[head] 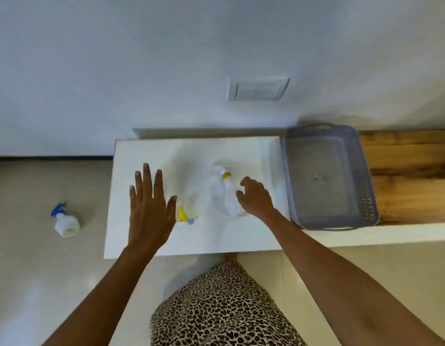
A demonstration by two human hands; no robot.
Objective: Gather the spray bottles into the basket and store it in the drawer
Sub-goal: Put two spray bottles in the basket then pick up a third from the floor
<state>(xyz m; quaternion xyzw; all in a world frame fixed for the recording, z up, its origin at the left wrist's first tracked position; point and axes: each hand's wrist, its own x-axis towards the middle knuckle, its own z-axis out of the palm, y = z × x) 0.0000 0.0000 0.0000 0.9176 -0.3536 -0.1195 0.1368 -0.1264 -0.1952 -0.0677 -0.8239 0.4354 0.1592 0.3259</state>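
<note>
A white spray bottle with a yellow collar (225, 191) stands on the white cabinet top (196, 236). My right hand (255, 198) curls around its right side, fingers touching it. A second bottle with a yellow trigger and a blue tip (185, 217) lies on the top, partly hidden by my left hand (149, 208), which hovers flat with fingers spread. A third bottle with a blue trigger (65, 221) stands on the floor at the left. The grey basket (366, 183) sits empty on the wooden shelf to the right.
The wooden shelf (411, 176) runs off to the right behind the basket. A white wall with a switch plate (257, 88) is right behind the cabinet. Beige tiled floor (41, 270) spreads left and front. No drawer shows.
</note>
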